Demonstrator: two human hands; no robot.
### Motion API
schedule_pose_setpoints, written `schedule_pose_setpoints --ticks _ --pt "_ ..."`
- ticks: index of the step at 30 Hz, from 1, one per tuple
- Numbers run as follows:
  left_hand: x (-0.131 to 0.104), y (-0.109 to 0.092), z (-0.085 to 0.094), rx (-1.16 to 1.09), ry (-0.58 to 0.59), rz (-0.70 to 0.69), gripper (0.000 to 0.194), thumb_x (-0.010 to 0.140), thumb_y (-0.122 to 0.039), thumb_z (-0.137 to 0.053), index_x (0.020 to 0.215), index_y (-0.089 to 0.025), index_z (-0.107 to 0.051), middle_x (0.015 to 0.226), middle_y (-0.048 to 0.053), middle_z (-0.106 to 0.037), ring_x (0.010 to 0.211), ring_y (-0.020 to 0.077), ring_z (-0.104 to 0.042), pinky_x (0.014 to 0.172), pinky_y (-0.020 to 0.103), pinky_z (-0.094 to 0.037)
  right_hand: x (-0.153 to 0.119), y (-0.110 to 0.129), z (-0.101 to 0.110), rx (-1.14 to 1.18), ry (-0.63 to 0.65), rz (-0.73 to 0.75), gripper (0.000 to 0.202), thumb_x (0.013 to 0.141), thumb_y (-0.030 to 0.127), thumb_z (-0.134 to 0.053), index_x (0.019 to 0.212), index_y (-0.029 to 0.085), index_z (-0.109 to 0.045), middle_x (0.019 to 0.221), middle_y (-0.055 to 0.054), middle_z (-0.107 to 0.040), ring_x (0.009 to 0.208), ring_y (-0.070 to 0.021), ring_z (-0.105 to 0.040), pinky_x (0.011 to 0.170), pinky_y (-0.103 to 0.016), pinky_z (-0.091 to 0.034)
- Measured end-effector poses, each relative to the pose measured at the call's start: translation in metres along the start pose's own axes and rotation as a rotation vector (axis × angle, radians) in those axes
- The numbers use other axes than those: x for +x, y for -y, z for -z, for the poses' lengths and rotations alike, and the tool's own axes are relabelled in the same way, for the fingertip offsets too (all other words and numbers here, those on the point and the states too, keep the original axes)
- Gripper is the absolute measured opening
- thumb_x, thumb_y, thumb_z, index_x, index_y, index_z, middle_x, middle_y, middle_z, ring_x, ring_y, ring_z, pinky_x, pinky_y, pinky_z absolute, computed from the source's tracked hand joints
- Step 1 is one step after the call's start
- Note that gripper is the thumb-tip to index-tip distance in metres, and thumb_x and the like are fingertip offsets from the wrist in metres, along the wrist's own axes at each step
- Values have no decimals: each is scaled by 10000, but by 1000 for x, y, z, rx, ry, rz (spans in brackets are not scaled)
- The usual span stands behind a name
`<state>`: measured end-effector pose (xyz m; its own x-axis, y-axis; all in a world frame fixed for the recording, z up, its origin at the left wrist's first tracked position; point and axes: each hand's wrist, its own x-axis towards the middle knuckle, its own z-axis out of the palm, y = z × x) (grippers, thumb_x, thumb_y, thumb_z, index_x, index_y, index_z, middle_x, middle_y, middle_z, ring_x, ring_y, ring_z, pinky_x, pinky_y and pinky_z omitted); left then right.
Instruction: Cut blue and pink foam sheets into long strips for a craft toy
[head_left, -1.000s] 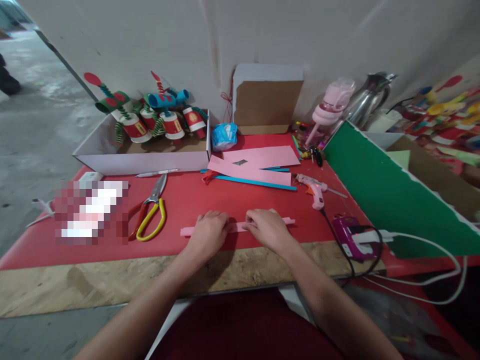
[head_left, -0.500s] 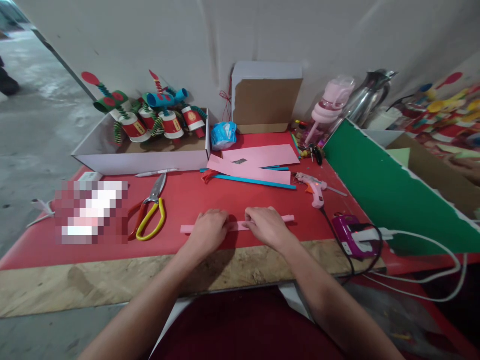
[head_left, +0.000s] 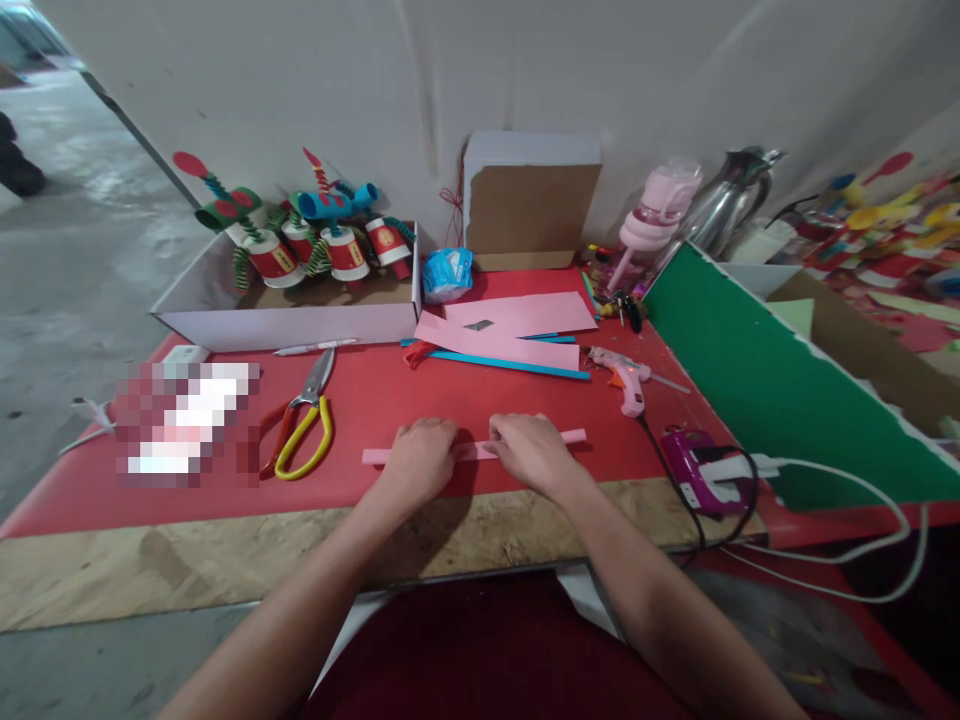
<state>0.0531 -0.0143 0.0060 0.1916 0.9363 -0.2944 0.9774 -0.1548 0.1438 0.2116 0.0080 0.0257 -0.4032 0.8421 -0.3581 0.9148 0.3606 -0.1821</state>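
Note:
A narrow pink paper strip or roll [head_left: 474, 452] lies across the red tabletop near its front edge. My left hand [head_left: 421, 455] has its curled fingers on the strip left of its middle, and my right hand [head_left: 529, 452] grips it on the right. Both ends of the strip stick out beyond my hands. Behind them lie pink paper sheets [head_left: 525, 312] over blue strips [head_left: 517, 369]. Open scissors [head_left: 304, 415] with red and yellow handles rest to the left. A pink glue gun [head_left: 631, 385] is at the right.
A white box [head_left: 300, 328] holding paper-cup figures stands back left. An open cardboard box [head_left: 532, 215] leans at the back. On the right are a purple power block [head_left: 701, 475] with cables, a green panel [head_left: 780, 390], a pink bottle [head_left: 660, 215] and a metal jug [head_left: 731, 200].
The view has shifted slightly. The pink strip looks a little narrower between my hands, which have hardly moved. At the far right, a hand seen earlier no longer shows.

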Motion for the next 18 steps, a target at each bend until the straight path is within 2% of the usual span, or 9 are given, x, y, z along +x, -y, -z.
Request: schedule_pose_setpoints --ticks 5,8,10,12,14,18 --pt "-3 -2 -1 13 -6 4 208 922 -159 -424 990 -163 -620 966 116 -686 956 264 -645 781 364 -465 2 0 -1 -29 5 0 194 970 335 -542 1018 183 -654 1015 -97 -744 977 -250 -679 788 -339 -391" --pt "-10 -5 -3 58 -110 -12 212 940 -177 -428 1081 -175 -587 1068 130 -643 997 282 -604 803 407 -454 2 -1 -1 -27 -1 10 173 967 296 -529 1010 188 -657 1011 -96 -745 982 -250 -680 801 -339 -393" --pt "-16 -6 -8 92 -230 -140 202 947 -188 -444 1093 -196 -584 1160 130 -604 1054 288 -553 853 443 -434 2 0 0 -32 -4 11 175 968 242 -496 1001 188 -659 1011 -97 -746 977 -247 -680 797 -337 -391" --pt "-20 -6 -14 105 -281 -328 178 945 -194 -471 1074 -196 -594 1161 115 -600 1059 274 -520 883 439 -418 2 1 1 -32 -7 8 193 973 220 -468 999 191 -657 1010 -95 -745 969 -239 -680 789 -331 -388" --pt "-22 -6 -20 117 -240 -448 162 943 -178 -476 1045 -168 -602 1056 96 -624 974 243 -527 855 397 -428 1 2 2 -24 -11 -3 177 978 256 -483 1010 197 -647 1004 -90 -745 963 -232 -677 789 -322 -383" --pt "-20 -9 -25 165 -191 -483 189 942 -113 -433 998 -141 -612 917 72 -627 863 219 -531 797 357 -446 -3 -10 2 23 -43 -45 186 935 373 -592 996 203 -638 925 -70 -744 922 -224 -663 795 -308 -365"
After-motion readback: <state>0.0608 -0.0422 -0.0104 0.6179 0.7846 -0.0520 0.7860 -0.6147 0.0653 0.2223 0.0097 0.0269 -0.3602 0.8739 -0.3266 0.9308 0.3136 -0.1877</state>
